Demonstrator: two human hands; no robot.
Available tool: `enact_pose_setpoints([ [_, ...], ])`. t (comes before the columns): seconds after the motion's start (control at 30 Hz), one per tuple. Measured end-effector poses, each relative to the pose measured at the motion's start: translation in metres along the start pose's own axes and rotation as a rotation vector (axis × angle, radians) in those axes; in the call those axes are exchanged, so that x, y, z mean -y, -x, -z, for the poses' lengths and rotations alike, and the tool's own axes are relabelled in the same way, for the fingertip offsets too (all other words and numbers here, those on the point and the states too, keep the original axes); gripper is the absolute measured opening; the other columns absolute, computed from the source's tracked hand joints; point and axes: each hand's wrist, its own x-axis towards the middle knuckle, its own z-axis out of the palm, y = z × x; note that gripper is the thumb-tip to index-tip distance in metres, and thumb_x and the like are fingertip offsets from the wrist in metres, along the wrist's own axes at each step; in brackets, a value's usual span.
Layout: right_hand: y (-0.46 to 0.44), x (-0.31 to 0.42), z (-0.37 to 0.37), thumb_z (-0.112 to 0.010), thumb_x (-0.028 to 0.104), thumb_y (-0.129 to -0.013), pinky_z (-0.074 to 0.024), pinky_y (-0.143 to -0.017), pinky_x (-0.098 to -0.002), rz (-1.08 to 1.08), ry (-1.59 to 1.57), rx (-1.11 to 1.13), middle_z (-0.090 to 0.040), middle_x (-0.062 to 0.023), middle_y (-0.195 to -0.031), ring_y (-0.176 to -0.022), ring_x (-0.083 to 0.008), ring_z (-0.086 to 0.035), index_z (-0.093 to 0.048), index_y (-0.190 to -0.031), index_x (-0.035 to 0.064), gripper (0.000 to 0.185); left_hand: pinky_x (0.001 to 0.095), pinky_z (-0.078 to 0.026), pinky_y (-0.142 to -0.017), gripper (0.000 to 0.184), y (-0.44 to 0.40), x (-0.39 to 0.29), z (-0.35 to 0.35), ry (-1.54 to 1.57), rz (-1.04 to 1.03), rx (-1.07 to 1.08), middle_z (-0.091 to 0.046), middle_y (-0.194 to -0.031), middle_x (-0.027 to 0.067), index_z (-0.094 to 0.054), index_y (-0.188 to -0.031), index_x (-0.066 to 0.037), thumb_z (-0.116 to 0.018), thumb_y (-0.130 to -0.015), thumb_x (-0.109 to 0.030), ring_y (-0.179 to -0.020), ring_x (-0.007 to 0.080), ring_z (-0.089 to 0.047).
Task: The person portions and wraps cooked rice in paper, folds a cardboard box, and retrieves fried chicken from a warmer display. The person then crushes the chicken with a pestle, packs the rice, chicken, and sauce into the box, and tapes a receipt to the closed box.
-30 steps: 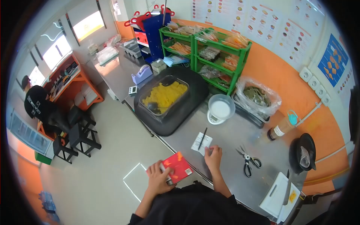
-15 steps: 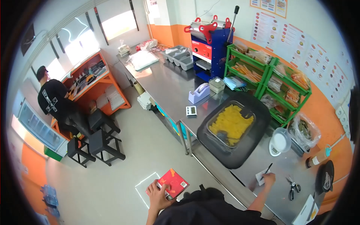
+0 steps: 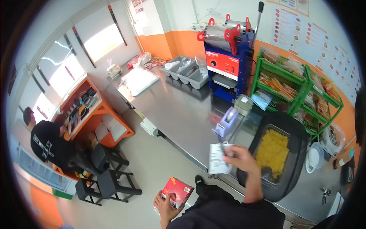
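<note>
My left hand (image 3: 167,205), low in the view, is closed around a red box or stack of cards (image 3: 178,189) with a QR code on its top. My right hand (image 3: 243,158) is raised over the table's front edge, thumb and fingers pinching a white printed paper slip (image 3: 218,162). A thin dark pen-like shape shows at the fingertips, blurred. Just behind the slip stands a lilac tape dispenser (image 3: 227,122). To the right of my hand is a black pan (image 3: 303,168) holding a clear tray of yellow food (image 3: 272,152).
The steel table (image 3: 167,103) carries a grey compartment tray (image 3: 187,76), a blue-red sealing machine (image 3: 225,63), green racks (image 3: 282,78) and scissors (image 3: 325,195). At left, a person in black (image 3: 49,143) is by an orange shelf (image 3: 110,110); black stools (image 3: 114,179) stand nearby.
My right hand has lifted the paper slip off the right end of the table and carried it left, past the black pan. My left hand still holds the red item. The view has shifted.
</note>
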Motion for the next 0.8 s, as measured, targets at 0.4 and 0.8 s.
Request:
enact_pose_setpoints([
  [0.4, -0.255, -0.206, -0.048, -0.074, 0.022, -0.078, -0.0453, -0.092, -0.0447, -0.422, 1.239, -0.518, -0.056, -0.0186, -0.117, -0.114, -0.036, -0.052, -0.063, -0.101, -0.0016, 0.035, 0.0524, -0.029, -0.1, 0.065, -0.257, 0.057, 0.034, -0.112, -0.27, 0.041, -0.039, -0.134, 0.024, -0.056, -0.103, -0.019, -0.088, -0.049, -0.036, -0.123, 0.0429, -0.037],
  [0.8, -0.145, -0.142, -0.032, -0.068, 0.022, -0.084, -0.0402, -0.096, -0.0434, -0.341, 0.584, -1.562, -0.053, -0.0228, -0.112, -0.111, -0.0366, -0.05, -0.067, -0.097, 0.0031, 0.023, 0.0525, -0.029, -0.099, 0.063, -0.464, 0.035, -0.08, 0.14, -0.804, 0.196, -0.04, -0.135, 0.0248, -0.058, -0.106, -0.021, -0.086, -0.052, -0.035, -0.122, 0.042, -0.039],
])
